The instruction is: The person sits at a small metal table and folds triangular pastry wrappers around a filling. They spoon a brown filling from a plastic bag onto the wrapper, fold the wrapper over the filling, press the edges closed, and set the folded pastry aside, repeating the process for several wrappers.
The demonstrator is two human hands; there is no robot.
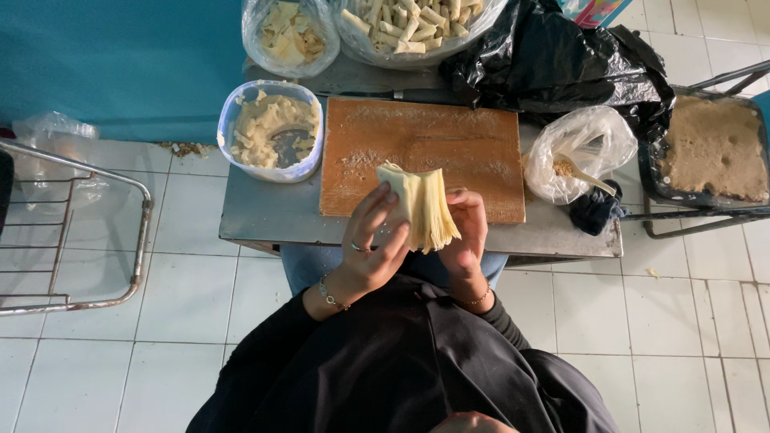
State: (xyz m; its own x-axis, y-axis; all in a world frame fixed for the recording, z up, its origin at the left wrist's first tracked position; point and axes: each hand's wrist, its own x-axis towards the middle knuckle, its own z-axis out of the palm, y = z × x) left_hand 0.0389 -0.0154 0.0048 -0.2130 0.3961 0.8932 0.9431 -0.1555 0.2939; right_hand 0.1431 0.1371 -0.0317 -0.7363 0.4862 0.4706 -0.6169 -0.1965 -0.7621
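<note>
Both of my hands hold up a thick stack of thin pale yellow sheets (423, 207) above the near edge of a wooden cutting board (437, 144). My left hand (370, 244) grips the stack's left side, fingers spread over its face, a ring and a bracelet showing. My right hand (468, 236) clasps the right side from behind, and the sheets fan out slightly at the bottom. The board lies on a small grey metal table (265, 212).
A clear tub of pale scraps (271, 128) sits left of the board. Two clear bags, one of scraps (289, 36) and one of rolled pieces (413, 28), stand behind it. A black bag (553, 64), a white bag with a spoon (579, 152), a tray of brown filling (712, 148) and a metal rack (72, 232) surround the table.
</note>
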